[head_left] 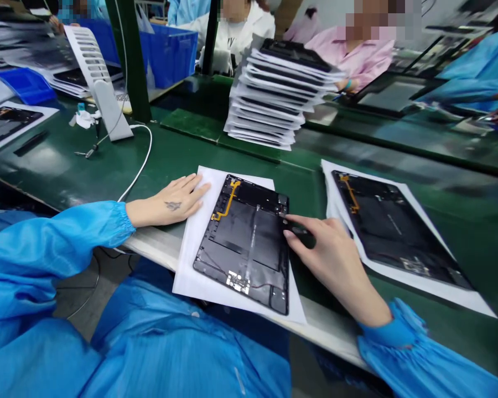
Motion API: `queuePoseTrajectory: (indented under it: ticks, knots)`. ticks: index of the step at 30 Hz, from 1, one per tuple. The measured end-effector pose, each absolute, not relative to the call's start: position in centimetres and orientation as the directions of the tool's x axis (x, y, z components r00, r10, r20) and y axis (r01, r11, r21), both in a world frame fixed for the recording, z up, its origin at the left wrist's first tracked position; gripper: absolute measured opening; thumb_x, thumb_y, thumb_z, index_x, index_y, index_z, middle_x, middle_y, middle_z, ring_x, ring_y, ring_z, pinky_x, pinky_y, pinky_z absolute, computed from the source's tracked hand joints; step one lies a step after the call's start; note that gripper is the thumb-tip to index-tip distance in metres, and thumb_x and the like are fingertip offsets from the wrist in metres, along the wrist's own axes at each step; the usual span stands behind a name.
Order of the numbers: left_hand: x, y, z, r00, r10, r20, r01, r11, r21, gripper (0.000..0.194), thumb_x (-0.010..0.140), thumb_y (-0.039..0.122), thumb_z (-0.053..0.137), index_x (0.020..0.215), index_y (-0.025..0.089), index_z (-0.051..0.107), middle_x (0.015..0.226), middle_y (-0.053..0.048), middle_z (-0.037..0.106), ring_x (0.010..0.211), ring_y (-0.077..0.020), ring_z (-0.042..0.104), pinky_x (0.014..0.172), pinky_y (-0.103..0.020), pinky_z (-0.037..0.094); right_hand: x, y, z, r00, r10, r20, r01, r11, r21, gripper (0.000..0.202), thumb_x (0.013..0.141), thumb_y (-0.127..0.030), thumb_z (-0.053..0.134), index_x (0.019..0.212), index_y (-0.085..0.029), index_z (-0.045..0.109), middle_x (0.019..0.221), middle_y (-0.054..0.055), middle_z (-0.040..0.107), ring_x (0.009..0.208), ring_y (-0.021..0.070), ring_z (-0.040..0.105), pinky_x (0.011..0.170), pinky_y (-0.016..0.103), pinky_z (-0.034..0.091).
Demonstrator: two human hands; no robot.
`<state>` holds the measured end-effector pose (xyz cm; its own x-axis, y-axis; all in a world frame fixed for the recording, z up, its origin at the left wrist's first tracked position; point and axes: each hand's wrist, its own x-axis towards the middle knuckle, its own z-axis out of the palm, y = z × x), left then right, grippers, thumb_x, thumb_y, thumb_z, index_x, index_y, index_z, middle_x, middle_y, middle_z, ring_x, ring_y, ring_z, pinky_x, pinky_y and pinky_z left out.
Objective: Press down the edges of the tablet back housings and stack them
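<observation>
One black tablet shell [232,257] is lying on a white sheet [186,271], at the near edge of the green table [178,152]. One right hand [334,260] is narrowly pinching a dark tool [302,235], tip pointing at the shell's right side. One left hand [170,203], fingers loosely spread, is resting on the sheet's left edge.

The green bench [182,152] (glossy) bears white sheets [193,237] and a stand [115,108].
</observation>
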<state>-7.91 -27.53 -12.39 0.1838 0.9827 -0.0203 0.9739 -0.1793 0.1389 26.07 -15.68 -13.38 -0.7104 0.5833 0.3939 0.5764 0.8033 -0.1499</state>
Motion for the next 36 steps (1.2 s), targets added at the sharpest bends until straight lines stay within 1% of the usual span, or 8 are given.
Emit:
queuePoseTrajectory:
  ticks: [4,9,12,15,20,23,27,36]
  knots:
    - [-8.0,-27.6,-13.1,0.169,0.986,-0.017,0.976,-0.165,0.141,0.056,0.107,0.038,0.023,0.159,0.019,0.019,0.169,-0.014,0.017,0.157,-0.0296,0.013,0.126,-0.047,0.016,24.7,-15.3,-13.4,-0.711,0.585,0.390,0.565,0.806,-0.178,0.032,0.092,-0.031,0.054,0.118,-0.020,0.070,0.087,0.009,0.074,0.081,0.0280,0.058,0.068,0.040,0.045]
    - [-7.9,-27.6,-13.2,0.132,0.991,0.000,0.973,-0.129,0.192,0.060,0.106,0.039,0.025,0.158,0.012,0.019,0.169,-0.016,0.018,0.157,-0.0280,0.016,0.126,-0.044,0.015,22.5,-15.1,-13.5,-0.770,0.511,0.383,0.536,0.843,-0.046,0.030,0.093,-0.027,0.054,0.119,-0.018,0.068,0.100,0.011,0.075,0.086,0.0295,0.055,0.069,0.040,0.041]
    - [-8.6,-27.2,-12.9,0.135,0.989,0.067,0.947,-0.149,0.286,0.056,0.103,0.031,0.029,0.156,0.014,0.026,0.164,-0.014,0.032,0.152,-0.0264,0.030,0.124,-0.042,0.024,23.1,-16.4,-12.6,-0.775,0.457,0.437,0.491,0.870,-0.040,0.027,0.096,-0.027,0.053,0.119,-0.018,0.066,0.107,0.012,0.074,0.087,0.0294,0.056,0.071,0.042,0.043]
    - [-9.8,-25.7,-12.3,0.126,0.982,0.140,0.942,-0.163,0.294,0.050,0.100,0.021,0.033,0.149,0.017,0.039,0.151,-0.012,0.048,0.137,-0.0265,0.046,0.115,-0.042,0.036,25.5,-19.3,-11.1,-0.774,0.377,0.510,0.352,0.924,-0.148,0.019,0.098,-0.023,0.054,0.113,-0.024,0.066,0.105,0.009,0.072,0.086,0.0252,0.059,0.075,0.041,0.050]
    - [-11.3,-22.3,-11.7,0.055,0.988,0.142,0.964,-0.089,0.250,0.031,0.096,0.026,0.049,0.122,0.014,0.059,0.119,-0.014,0.060,0.110,-0.0291,0.055,0.098,-0.043,0.045,29.6,-24.6,-10.8,-0.883,0.212,0.418,0.138,0.970,-0.201,0.015,0.096,-0.016,0.056,0.102,-0.025,0.067,0.085,0.006,0.071,0.072,0.0198,0.062,0.060,0.033,0.050]
    - [-11.3,-21.1,-11.8,0.064,0.990,0.126,0.959,-0.096,0.267,0.016,0.095,0.021,0.051,0.105,0.015,0.061,0.099,-0.008,0.063,0.098,-0.0235,0.057,0.092,-0.034,0.046,31.0,-26.0,-12.2,-0.851,0.286,0.439,0.231,0.957,-0.175,0.010,0.096,-0.018,0.059,0.098,-0.024,0.067,0.083,0.005,0.071,0.070,0.0185,0.063,0.060,0.032,0.051]
    - [-10.8,-20.4,-12.1,0.072,0.989,0.130,0.959,-0.105,0.263,0.013,0.097,0.019,0.047,0.097,0.016,0.059,0.092,-0.006,0.063,0.095,-0.0233,0.057,0.089,-0.033,0.045,31.4,-26.5,-13.8,-0.800,0.413,0.434,0.333,0.909,-0.252,0.012,0.097,-0.017,0.056,0.101,-0.023,0.065,0.092,0.007,0.070,0.076,0.0186,0.063,0.064,0.031,0.051]
    - [-8.5,-17.9,-11.9,0.137,0.973,0.183,0.966,-0.173,0.192,0.012,0.096,0.016,0.047,0.095,0.016,0.059,0.091,-0.006,0.064,0.091,-0.0225,0.058,0.079,-0.031,0.045,30.8,-27.7,-13.9,-0.829,0.385,0.407,0.359,0.922,-0.141,0.020,0.098,-0.006,0.043,0.090,-0.019,0.056,0.081,0.006,0.061,0.070,0.0175,0.051,0.064,0.030,0.042]
